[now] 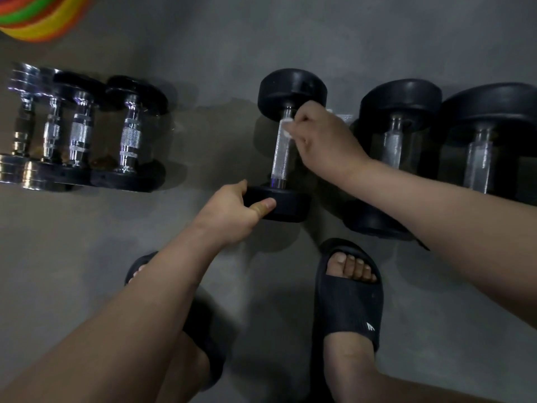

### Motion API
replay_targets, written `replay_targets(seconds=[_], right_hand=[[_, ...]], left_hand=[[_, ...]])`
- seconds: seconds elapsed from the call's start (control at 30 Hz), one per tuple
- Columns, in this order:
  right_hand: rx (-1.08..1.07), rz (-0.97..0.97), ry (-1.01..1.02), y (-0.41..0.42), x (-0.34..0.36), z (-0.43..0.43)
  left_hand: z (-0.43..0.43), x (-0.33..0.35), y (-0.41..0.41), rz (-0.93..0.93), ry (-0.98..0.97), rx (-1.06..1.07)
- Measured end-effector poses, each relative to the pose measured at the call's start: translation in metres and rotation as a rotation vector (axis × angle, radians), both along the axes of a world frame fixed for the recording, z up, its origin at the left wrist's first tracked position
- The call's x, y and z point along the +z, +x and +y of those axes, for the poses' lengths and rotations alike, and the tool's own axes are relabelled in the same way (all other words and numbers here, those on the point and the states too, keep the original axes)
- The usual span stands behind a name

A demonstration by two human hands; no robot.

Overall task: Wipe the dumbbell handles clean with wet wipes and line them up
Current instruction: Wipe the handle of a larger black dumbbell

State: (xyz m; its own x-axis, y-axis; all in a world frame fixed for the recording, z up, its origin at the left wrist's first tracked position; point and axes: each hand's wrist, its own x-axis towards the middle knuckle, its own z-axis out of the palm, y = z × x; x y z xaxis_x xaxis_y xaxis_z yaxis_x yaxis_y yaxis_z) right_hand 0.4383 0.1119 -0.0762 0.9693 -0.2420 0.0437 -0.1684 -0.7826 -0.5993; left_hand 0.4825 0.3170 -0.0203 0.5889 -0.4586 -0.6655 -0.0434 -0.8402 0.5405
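Far left corner: coloured rings [37, 16]. Next, small chrome dumbbells [81, 132] sit side by side on the floor [203, 82]; they look lined up.

Centre: the black dumbbell [290, 91] I'm working on lies on the floor, handle [280, 152] running away from me. My left grip [232, 216] is curled round its near head, thumb on the front face. My right grip [322, 135] is closed, pinching the wet wipe [286, 126] against the handle just under the far head. Fingers hide most of the wipe; only a white edge shows.

Right: a bigger dumbbell [401, 106], then the biggest dumbbell [491, 112], close together.

My read of the step: wiping this handle, lining up not yet done. To do it well:
- Hold the near head firm so the bar can't roll.
- Wrap the wipe round the knurling and drag the full length down to the near collar.
- Turn the bar with the left grip to reach the underside.
- Use moderate pressure, since knurling likely snags a thin wipe.
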Motion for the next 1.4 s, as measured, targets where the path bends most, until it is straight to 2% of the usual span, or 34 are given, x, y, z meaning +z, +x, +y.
replay_targets(seconds=[0.1, 0.2, 0.27, 0.33, 0.4, 0.43, 0.5, 0.57, 0.67, 0.73, 0.8, 0.93, 1.07, 1.13, 1.27, 1.3, 1.4], right_hand=[[-0.073, -0.01, 0.049, 0.0, -0.002, 0.005], [0.123, 0.024, 0.086, -0.013, 0.002, 0.006], [0.174, 0.073, 0.062, -0.007, 0.008, -0.002], [0.094, 0.067, 0.03, 0.005, 0.01, -0.005], [-0.007, 0.049, 0.063, 0.008, 0.01, 0.001], [0.011, 0.071, 0.068, 0.006, 0.008, 0.007], [0.181, 0.113, -0.014, -0.002, 0.005, 0.016], [0.248, 0.078, -0.011, -0.002, 0.006, 0.016], [0.104, 0.047, -0.023, 0.017, 0.004, 0.007], [0.058, 0.004, -0.072, 0.021, 0.005, 0.008], [0.124, -0.024, -0.068, 0.012, 0.007, 0.017], [0.381, -0.01, -0.012, -0.002, 0.011, 0.018], [0.157, -0.014, 0.006, 0.017, 0.008, 0.007], [0.128, -0.017, 0.042, 0.012, 0.008, 0.014], [0.496, -0.027, 0.04, -0.01, 0.017, 0.024], [0.493, -0.016, 0.035, -0.007, 0.017, 0.02], [0.185, 0.013, 0.068, 0.009, 0.013, 0.009]], left_hand=[[0.004, -0.001, 0.002, 0.027, 0.004, 0.013], [0.009, -0.004, 0.008, 0.07, -0.003, 0.027], [0.013, -0.005, 0.011, 0.108, -0.029, 0.069], [0.016, -0.003, 0.012, 0.116, -0.023, 0.107], [0.019, -0.001, 0.013, 0.032, -0.006, 0.109], [0.02, 0.001, 0.013, -0.024, 0.007, 0.107], [0.022, 0.002, 0.014, -0.064, 0.026, 0.112], [0.024, 0.0, 0.016, 0.024, 0.004, 0.183], [0.019, 0.004, 0.016, 0.127, -0.028, 0.233], [0.017, 0.003, 0.012, 0.023, 0.015, 0.123], [0.014, 0.004, 0.009, -0.065, 0.048, 0.074], [0.012, 0.002, 0.011, -0.094, 0.095, 0.046], [0.015, -0.001, 0.012, -0.117, 0.102, 0.033], [0.017, -0.003, 0.013, -0.11, 0.093, 0.04], [0.017, -0.003, 0.014, -0.098, 0.086, 0.042], [0.017, -0.003, 0.014, -0.101, 0.087, 0.041], [0.018, -0.004, 0.012, -0.114, 0.076, 0.041]])
